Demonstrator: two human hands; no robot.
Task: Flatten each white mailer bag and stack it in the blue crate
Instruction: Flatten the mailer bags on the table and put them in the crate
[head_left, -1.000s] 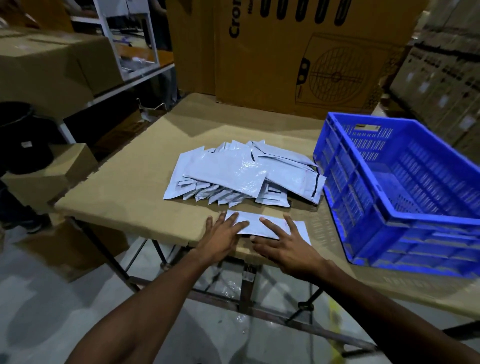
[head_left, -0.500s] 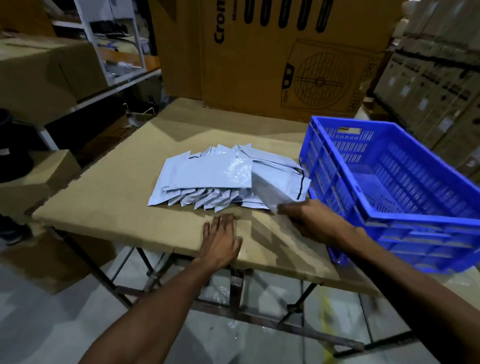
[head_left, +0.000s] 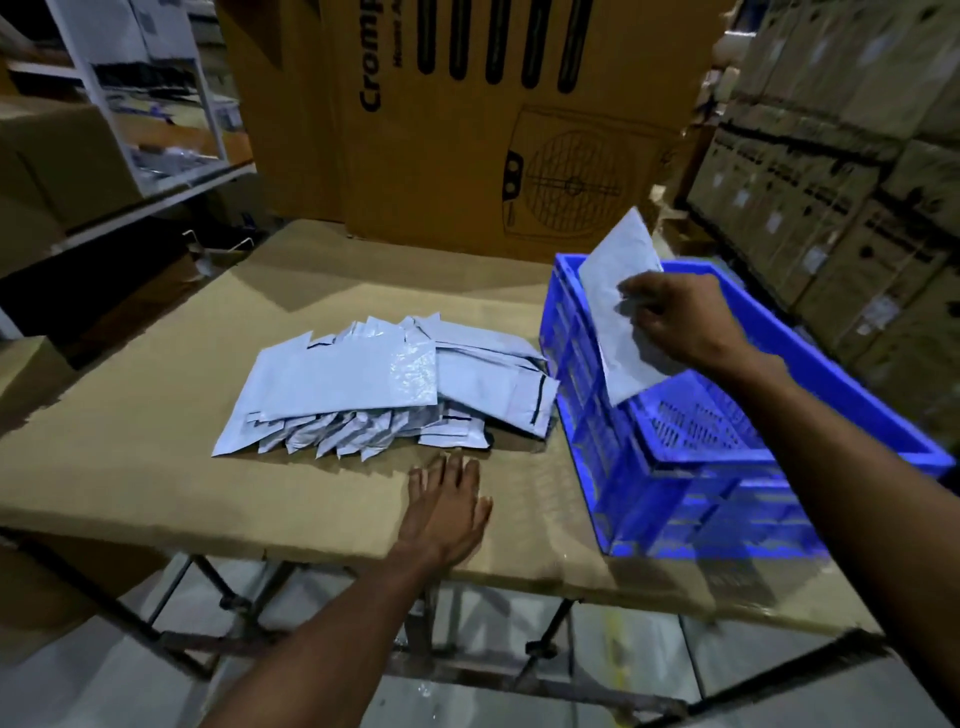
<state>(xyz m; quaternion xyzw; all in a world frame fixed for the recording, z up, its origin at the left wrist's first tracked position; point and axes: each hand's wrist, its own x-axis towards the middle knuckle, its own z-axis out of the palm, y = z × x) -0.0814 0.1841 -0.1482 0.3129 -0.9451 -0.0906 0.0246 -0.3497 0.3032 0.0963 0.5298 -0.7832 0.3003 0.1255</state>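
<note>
Lifted from the table, one mailer bag (head_left: 621, 312), pinched in the right hand (head_left: 680, 317), hangs over the seemingly empty blue crate (head_left: 691, 499); the pile (head_left: 384, 384) remains.

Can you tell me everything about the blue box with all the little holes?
The blue plastic crate is a rectangular open-topped bin with slotted walls and a perforated floor. It sits upright on the right side of the cardboard-covered table, close beside the pile of white mailer bags. It looks empty inside. The right hand holds one flat white mailer bag tilted over it, not yet laid down.
</note>
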